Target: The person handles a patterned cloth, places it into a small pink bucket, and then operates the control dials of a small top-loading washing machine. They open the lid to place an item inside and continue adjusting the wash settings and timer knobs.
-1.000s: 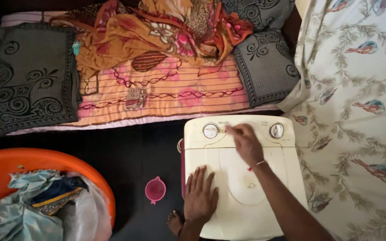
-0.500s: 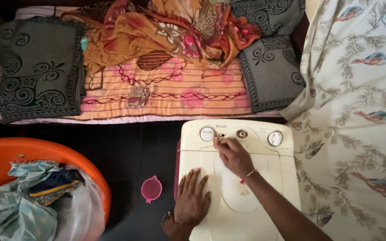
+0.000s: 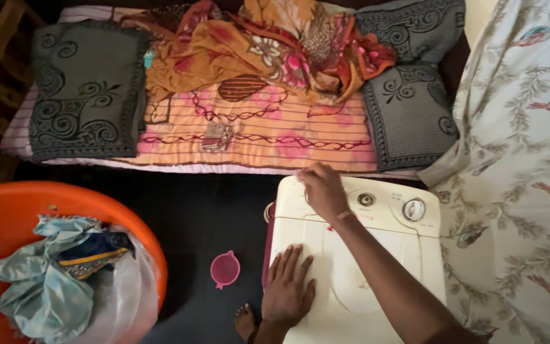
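**Hands on washing machine, top panel**

Cream top-loading washing machine (image 3: pixel 358 267) stands on dark floor beside the bed (image 3: pixel 249 137). Right hand (image 3: pixel 321 190) covers the left control knob, fingers curled; actual grip hidden. Left hand (image 3: pixel 288 286) flat, open, on the lid (image 3: pixel 345 280). 2 knobs visible.

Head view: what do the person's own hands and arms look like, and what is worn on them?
Both forearms are bare, with no sleeves in view. The right hand has a thin bangle and a red thread at the wrist. The left hand is bare, with no ring or glove visible.
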